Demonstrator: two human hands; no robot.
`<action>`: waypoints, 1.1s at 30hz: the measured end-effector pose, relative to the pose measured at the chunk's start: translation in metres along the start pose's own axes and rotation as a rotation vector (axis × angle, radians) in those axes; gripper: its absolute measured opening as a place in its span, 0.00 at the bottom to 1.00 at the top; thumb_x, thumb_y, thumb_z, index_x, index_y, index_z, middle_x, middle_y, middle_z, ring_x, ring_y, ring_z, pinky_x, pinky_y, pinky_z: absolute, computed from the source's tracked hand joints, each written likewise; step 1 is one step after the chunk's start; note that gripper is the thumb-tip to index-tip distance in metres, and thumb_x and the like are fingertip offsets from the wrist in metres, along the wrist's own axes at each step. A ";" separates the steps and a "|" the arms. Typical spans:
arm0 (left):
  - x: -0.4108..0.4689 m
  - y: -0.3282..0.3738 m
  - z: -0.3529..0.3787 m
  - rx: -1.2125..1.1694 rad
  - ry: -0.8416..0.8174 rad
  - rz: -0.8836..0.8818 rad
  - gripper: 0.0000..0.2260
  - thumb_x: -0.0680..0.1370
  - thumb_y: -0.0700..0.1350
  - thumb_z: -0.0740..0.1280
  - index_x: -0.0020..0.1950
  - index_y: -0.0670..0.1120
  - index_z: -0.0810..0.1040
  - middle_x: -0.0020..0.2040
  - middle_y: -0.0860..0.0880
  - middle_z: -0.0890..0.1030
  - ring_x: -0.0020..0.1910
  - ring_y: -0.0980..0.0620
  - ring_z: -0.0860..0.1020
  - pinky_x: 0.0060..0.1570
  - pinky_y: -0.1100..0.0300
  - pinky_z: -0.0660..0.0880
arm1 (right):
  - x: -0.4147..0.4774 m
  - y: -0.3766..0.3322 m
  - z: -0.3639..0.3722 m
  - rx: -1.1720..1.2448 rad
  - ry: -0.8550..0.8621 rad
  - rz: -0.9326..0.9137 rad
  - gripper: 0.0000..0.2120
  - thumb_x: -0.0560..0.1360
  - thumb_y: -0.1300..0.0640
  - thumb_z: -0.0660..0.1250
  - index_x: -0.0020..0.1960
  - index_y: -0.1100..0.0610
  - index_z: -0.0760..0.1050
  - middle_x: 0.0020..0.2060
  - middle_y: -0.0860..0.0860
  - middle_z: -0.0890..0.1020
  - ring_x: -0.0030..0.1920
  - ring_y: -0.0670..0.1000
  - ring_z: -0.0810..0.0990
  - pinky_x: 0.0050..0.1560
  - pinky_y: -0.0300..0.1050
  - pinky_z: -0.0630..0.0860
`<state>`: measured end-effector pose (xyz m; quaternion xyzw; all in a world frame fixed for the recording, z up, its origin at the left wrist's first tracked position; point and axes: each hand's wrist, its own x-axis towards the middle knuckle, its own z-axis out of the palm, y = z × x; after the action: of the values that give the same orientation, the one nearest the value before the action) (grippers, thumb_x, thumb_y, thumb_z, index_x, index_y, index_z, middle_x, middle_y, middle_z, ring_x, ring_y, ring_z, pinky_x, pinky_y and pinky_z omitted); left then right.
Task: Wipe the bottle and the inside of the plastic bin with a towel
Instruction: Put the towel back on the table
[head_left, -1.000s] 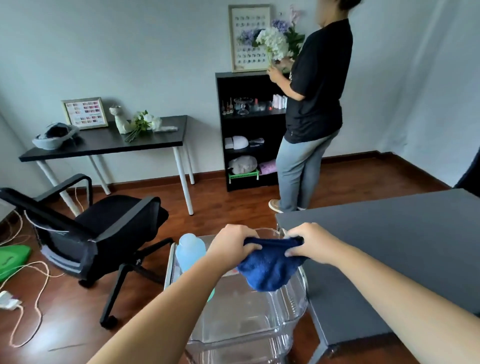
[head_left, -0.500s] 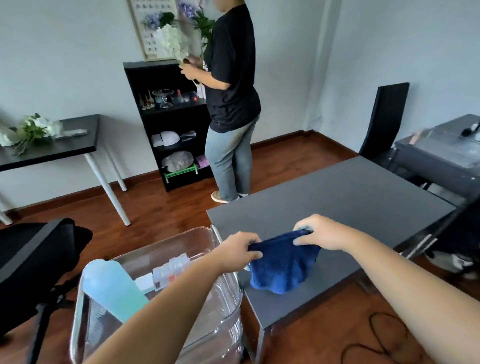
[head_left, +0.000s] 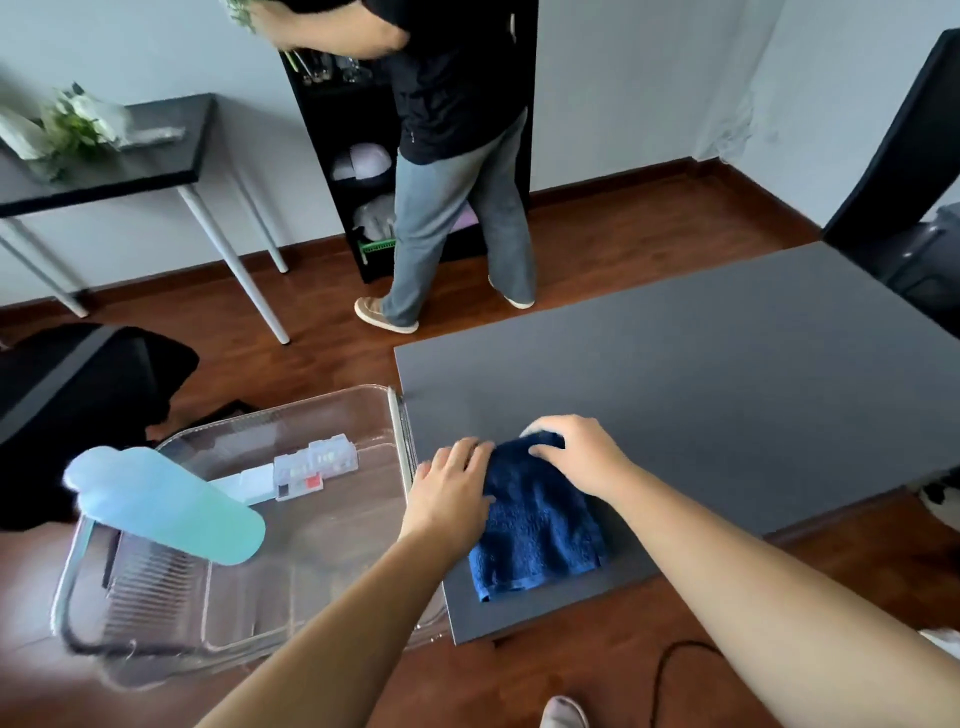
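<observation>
Your left hand (head_left: 449, 496) lies flat on the left edge of the dark blue towel (head_left: 537, 525), with the fingers spread loose and not closed around anything. Your right hand (head_left: 576, 457) rests on the far end of the towel; the fingers are bent down on the cloth, but I cannot tell if they pinch it or only press it. The towel lies folded on the near left corner of the grey tabletop (head_left: 727, 395), and its near edge is close to the front edge of the tabletop.

Just beside the tabletop, on its left side, stands the clear plastic bin (head_left: 322, 566). Its right rim is very near to the tabletop edge, and your left forearm passes over its near right corner. The pale turquoise bottle (head_left: 166, 501) stands in the left part of the bin, and its top leans toward the camera. On the bottom of the bin, near the far wall, there are small clear boxes (head_left: 317, 465) with a red and a black part inside.

Behind the tabletop another person (head_left: 457, 171) in a dark shirt and grey trousers stands at a black shelf (head_left: 332, 130). On the left there is a black side table (head_left: 124, 166) with white flowers (head_left: 78, 124) on it, and a black office chair (head_left: 78, 395) near the bin.
</observation>
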<state>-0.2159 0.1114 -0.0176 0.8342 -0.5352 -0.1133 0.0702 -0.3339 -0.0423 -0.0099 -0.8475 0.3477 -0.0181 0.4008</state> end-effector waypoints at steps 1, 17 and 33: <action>-0.005 0.003 0.005 0.045 -0.010 0.028 0.29 0.77 0.55 0.62 0.75 0.50 0.56 0.74 0.50 0.61 0.72 0.48 0.60 0.70 0.51 0.55 | 0.001 0.003 0.002 -0.032 0.042 -0.020 0.11 0.76 0.56 0.67 0.58 0.48 0.79 0.54 0.47 0.83 0.56 0.51 0.78 0.58 0.48 0.74; -0.031 0.005 0.034 0.492 -0.221 0.017 0.42 0.74 0.71 0.40 0.76 0.42 0.36 0.78 0.43 0.41 0.77 0.46 0.41 0.71 0.44 0.35 | -0.038 0.049 0.044 -0.744 -0.076 -0.205 0.36 0.78 0.35 0.42 0.78 0.54 0.37 0.78 0.47 0.41 0.78 0.47 0.38 0.76 0.57 0.40; -0.088 -0.107 -0.077 0.231 0.165 -0.337 0.39 0.77 0.67 0.50 0.77 0.45 0.40 0.79 0.47 0.42 0.77 0.49 0.42 0.75 0.48 0.44 | 0.010 -0.134 0.052 -0.369 -0.071 -0.530 0.28 0.81 0.45 0.55 0.77 0.51 0.53 0.79 0.47 0.51 0.78 0.47 0.48 0.77 0.50 0.51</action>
<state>-0.1366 0.2359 0.0414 0.9208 -0.3900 0.0073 -0.0021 -0.2332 0.0454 0.0451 -0.9669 0.0983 -0.0288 0.2338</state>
